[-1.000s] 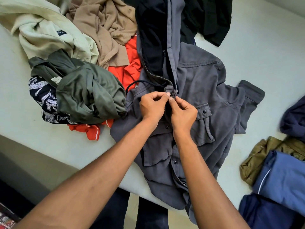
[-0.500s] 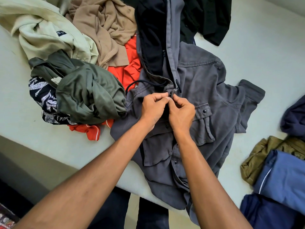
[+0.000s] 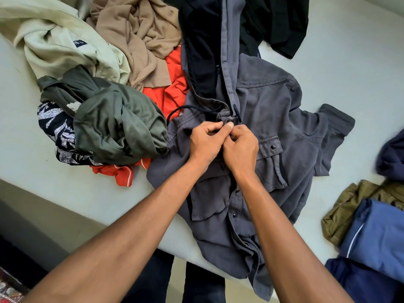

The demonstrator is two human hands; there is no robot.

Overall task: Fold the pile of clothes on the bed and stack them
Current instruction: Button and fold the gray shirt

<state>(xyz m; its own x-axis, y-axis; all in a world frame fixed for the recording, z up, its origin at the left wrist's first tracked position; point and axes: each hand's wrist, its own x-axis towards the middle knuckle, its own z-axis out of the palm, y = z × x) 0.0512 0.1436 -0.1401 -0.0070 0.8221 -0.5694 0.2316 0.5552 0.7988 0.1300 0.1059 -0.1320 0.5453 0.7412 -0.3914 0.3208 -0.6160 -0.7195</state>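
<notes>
A grey hooded jacket [image 3: 277,110] with snap buttons and chest pockets lies spread on the bed, its hem hanging over the near edge. My left hand [image 3: 205,145] and my right hand [image 3: 240,147] sit side by side on its front placket, just below the collar, both pinching the fabric there. A dark drawstring [image 3: 185,109] loops out to the left of the collar. Left of the jacket lies the unfolded pile: an olive green garment [image 3: 118,127], an orange one [image 3: 170,95], a tan knit [image 3: 140,33], a pale cream one [image 3: 59,47] and a black-and-white patterned one [image 3: 54,123].
Folded clothes lie at the right: an olive-brown piece [image 3: 349,206], a blue one [image 3: 380,239] and a navy one [image 3: 360,283]. Another navy garment [image 3: 393,156] sits at the right edge. A black garment [image 3: 282,20] lies at the top. The pale bed sheet [image 3: 349,51] shows at the upper right.
Both hands have slid a little down the placket and closed together; the thumbs now press the fabric right under the collar.
</notes>
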